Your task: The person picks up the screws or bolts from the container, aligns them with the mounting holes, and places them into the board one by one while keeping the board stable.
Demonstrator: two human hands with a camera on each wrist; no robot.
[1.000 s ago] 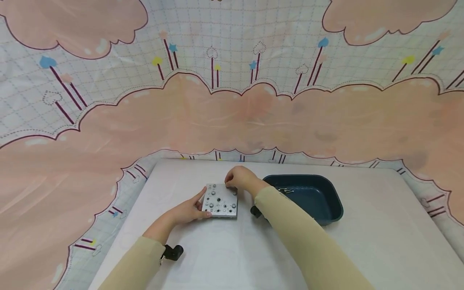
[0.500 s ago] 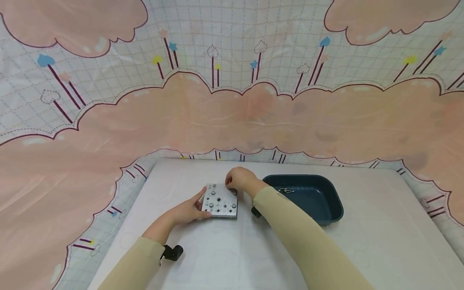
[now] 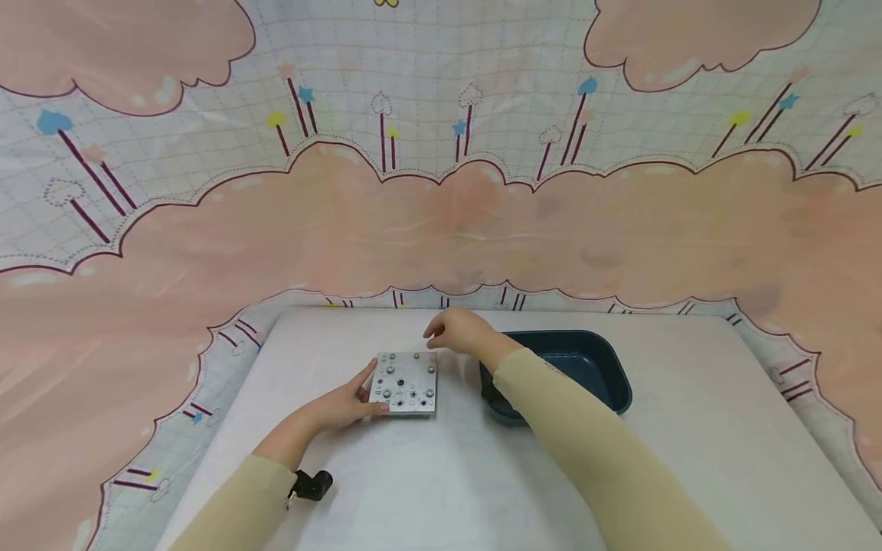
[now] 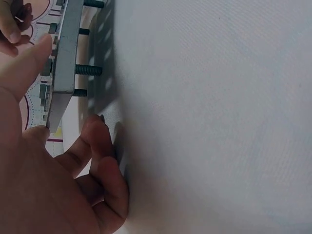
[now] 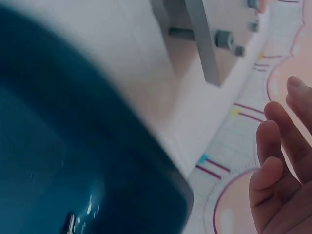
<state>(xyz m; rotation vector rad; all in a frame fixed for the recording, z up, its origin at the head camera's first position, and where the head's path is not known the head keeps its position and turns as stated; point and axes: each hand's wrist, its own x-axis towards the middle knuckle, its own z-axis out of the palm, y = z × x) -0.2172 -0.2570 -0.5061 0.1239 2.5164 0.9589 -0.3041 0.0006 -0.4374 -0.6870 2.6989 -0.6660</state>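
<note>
A square metal plate (image 3: 416,373) with several bolts set in its top lies near the middle of the table. My left hand (image 3: 336,407) grips its left side, thumb at the front edge and a finger near the far left corner. In the left wrist view, threaded bolt shanks (image 4: 88,70) stick out beneath the plate over the tabletop. My right hand (image 3: 460,330) hovers just beyond the plate's far right corner, apart from it. In the right wrist view its fingers (image 5: 269,141) are loosely bent with nothing between them.
A dark blue plastic bin (image 3: 586,363) stands right of the plate, partly behind the right forearm. A small shiny metal piece (image 5: 71,223) lies inside it. A patterned cloth (image 3: 441,222) hangs behind the white table (image 3: 689,428).
My right hand has lifted off the plate's far right corner and its fingers have loosened. My left hand keeps its hold on the plate. The head view has shifted slightly.
</note>
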